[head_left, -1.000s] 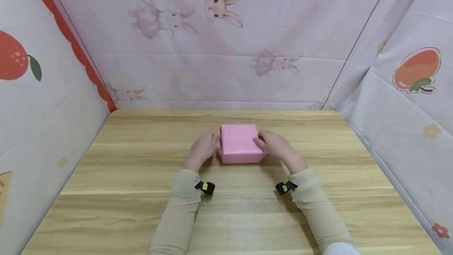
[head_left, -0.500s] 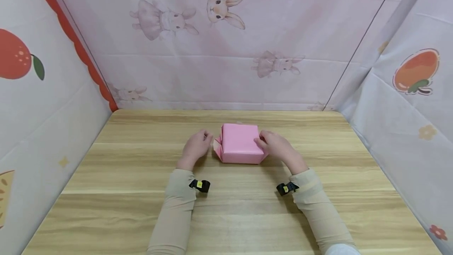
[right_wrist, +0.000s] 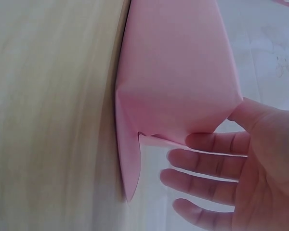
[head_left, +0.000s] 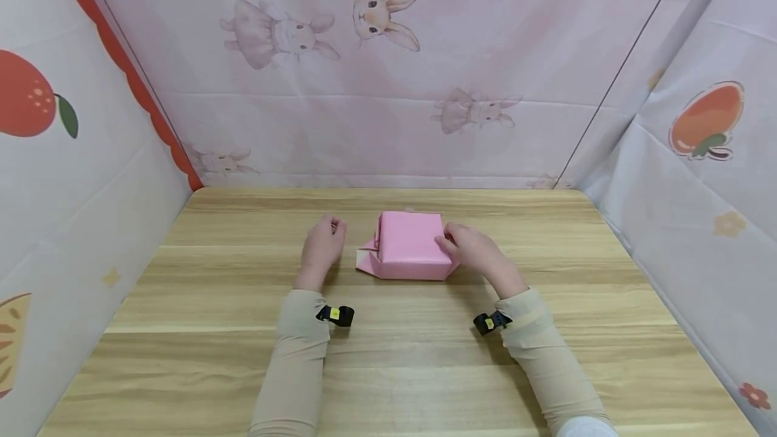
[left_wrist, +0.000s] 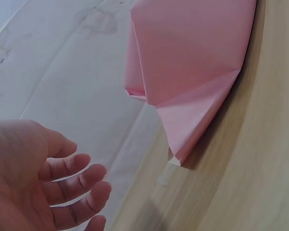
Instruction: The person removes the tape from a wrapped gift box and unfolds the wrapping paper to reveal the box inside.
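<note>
A box wrapped in pink paper (head_left: 413, 238) sits on the table, its top smooth. At its left end, loose paper flaps (head_left: 367, 261) stick out with a pale inner side showing. My left hand (head_left: 323, 248) hovers to the left of these flaps, apart from them and holding nothing; the left wrist view shows its fingers loosely bent. With thumb on the top edge and index finger against the end, my right hand (head_left: 476, 249) pinches the box's right end. In the right wrist view, a pointed paper flap (right_wrist: 130, 163) juts out low beside the right fingers (right_wrist: 202, 180).
The wood-grain table (head_left: 400, 369) runs back to a pink cloth wall (head_left: 364, 127) printed with rabbits. White cloth sides with fruit prints close in the left (head_left: 109, 208) and right (head_left: 686, 221). Each wrist wears a black strapped camera (head_left: 336, 315).
My left hand has drawn away leftward from the box's left end, and the flaps there have spread outward. The right hand stays at the right end.
</note>
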`<state>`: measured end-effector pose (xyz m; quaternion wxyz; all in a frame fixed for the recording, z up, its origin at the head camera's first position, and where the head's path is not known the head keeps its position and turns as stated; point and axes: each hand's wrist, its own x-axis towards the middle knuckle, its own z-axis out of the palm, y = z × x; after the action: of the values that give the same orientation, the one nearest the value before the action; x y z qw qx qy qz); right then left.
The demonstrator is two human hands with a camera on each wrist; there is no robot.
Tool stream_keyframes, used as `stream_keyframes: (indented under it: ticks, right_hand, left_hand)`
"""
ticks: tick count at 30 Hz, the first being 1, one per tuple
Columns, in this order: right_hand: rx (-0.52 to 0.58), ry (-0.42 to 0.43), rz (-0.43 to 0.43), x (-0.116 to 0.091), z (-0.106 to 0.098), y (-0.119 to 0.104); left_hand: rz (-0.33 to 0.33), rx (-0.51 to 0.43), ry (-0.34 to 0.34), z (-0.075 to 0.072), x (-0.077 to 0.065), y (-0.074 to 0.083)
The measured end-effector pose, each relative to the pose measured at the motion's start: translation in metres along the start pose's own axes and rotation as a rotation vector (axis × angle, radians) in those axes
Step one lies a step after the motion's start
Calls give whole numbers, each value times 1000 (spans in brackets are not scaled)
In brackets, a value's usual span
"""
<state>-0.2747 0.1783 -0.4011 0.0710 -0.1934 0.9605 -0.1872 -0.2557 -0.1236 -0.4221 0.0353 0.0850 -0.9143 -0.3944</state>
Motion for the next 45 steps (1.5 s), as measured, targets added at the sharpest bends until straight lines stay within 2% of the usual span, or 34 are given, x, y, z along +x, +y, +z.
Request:
stream_keyframes:
  ticks: [10,18,21,28,31,36,45]
  right_hand:
    - [-67,44,-8,-4,0,2]
    - [-71,83,-8,-10,-15,3]
    - [-72,97,-7,-13,-23,6]
    - [-39,172,16,-21,-38,17]
    - [-25,211,23,-21,-40,22]
    - [9,247,-9,-11,-32,27]
    - [103,190,-59,8,-7,24]
  left_hand:
    - [55,28,7,5,-2,6]
    - [104,54,27,5,-6,17]
    - [150,81,52,5,-7,21]
    - [319,197,161,1,-7,26]
    - [340,223,138,0,-6,28]
    - [332,268,48,3,-5,32]
    - [364,292,-52,29,3,37]
